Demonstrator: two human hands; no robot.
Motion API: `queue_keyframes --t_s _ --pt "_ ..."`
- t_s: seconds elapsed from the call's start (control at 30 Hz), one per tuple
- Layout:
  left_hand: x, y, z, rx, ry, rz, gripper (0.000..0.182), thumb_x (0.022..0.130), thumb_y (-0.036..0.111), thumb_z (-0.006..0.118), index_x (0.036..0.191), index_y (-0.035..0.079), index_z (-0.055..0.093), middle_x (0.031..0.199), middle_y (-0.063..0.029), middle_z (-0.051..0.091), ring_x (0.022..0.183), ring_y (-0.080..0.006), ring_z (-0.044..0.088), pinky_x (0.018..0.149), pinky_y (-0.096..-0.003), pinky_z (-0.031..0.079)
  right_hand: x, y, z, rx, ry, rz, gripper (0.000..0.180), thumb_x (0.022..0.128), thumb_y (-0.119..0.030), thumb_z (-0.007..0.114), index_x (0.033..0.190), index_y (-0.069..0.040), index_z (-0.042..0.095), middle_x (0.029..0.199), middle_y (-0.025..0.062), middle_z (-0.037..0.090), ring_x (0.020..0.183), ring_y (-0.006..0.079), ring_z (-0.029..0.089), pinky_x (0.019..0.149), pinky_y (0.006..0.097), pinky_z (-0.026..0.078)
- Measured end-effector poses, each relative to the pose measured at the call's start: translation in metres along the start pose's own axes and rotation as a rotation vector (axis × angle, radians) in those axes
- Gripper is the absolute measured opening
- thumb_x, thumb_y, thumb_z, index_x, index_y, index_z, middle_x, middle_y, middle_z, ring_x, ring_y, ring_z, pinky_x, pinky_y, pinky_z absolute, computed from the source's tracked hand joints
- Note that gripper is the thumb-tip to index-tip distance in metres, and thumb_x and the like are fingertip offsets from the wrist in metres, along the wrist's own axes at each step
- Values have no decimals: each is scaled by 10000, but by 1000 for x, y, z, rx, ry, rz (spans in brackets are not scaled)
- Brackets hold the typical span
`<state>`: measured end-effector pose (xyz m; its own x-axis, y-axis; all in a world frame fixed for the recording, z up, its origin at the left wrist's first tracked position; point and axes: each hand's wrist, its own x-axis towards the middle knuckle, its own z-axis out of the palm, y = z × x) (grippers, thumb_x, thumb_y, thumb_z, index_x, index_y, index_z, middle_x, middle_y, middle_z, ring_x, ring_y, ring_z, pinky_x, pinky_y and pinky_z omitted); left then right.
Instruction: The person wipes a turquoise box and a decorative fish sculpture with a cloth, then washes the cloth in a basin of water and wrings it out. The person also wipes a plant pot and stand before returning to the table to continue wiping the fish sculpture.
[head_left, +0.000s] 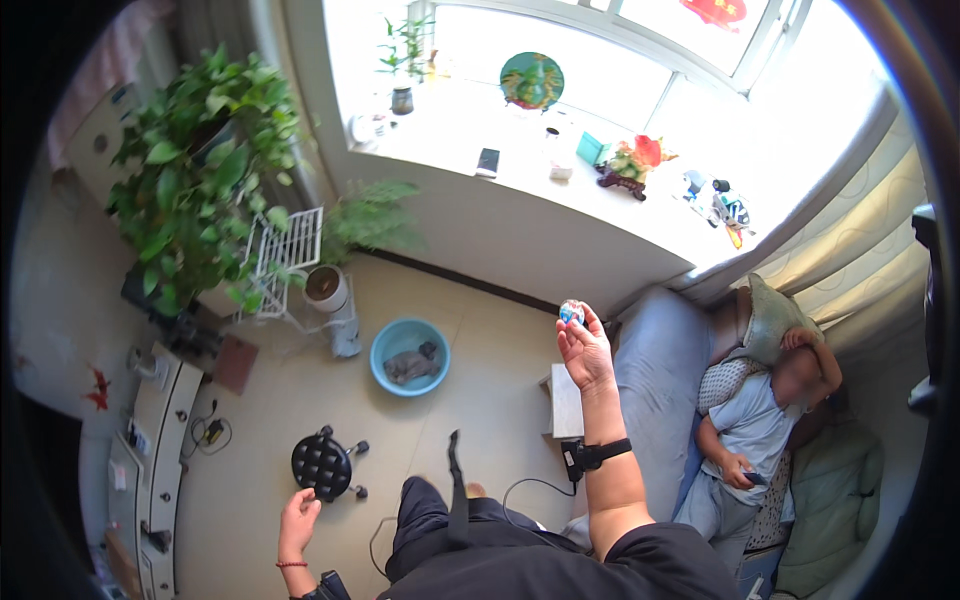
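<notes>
In my right hand (585, 349), raised in front of me, a small round object with red, blue and white colouring (571, 312) is held between thumb and fingers; its exact kind is too small to tell. My left hand (300, 516) hangs low on the left, fingers loosely curled and apart, holding nothing. Near it stands a low stool with a black tufted seat (322, 466). Past the stool, a light blue plastic basin (410, 322) with grey cloth (411, 366) in it rests on the floor.
A white step stool (564, 397) stands beside the sofa (652, 390), where a person (754, 420) reclines holding a phone. The windowsill (450, 146) bears a phone (487, 163) and ornaments. Left are potted plants, a white wire rack (289, 240) and a drawer cabinet (166, 442). Cables lie on the floor.
</notes>
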<state>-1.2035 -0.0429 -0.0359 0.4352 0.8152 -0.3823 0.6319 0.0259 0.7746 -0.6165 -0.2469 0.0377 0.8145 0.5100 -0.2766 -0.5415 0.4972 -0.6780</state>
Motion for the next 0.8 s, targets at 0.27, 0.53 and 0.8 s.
queue_keyframes --t_s 0.27,0.53,0.8 --pt "230 228 88 190 -234 427 325 852 142 676 1127 -26 639 1065 -156 668 935 -253 649 846 -348 518 111 -115 66 465 -443 125 505 986 -176 586 1401 40 395 1040 73 614 873 120 658 723 229 577" --pt "389 523 224 257 -489 1040 342 867 123 670 1165 -32 605 1131 -180 634 1052 -316 623 917 -358 498 215 -193 128 673 -444 285 619 987 -454 542 1300 71 445 850 18 573 673 79 563 565 210 453" --pt "429 703 383 -486 -943 947 659 935 215 661 1494 61 346 1477 -111 434 1336 -220 429 1111 -372 338 349 -206 101 386 -316 485 627 1014 -497 460 1248 83 515 776 2 534 588 58 451 506 191 373"
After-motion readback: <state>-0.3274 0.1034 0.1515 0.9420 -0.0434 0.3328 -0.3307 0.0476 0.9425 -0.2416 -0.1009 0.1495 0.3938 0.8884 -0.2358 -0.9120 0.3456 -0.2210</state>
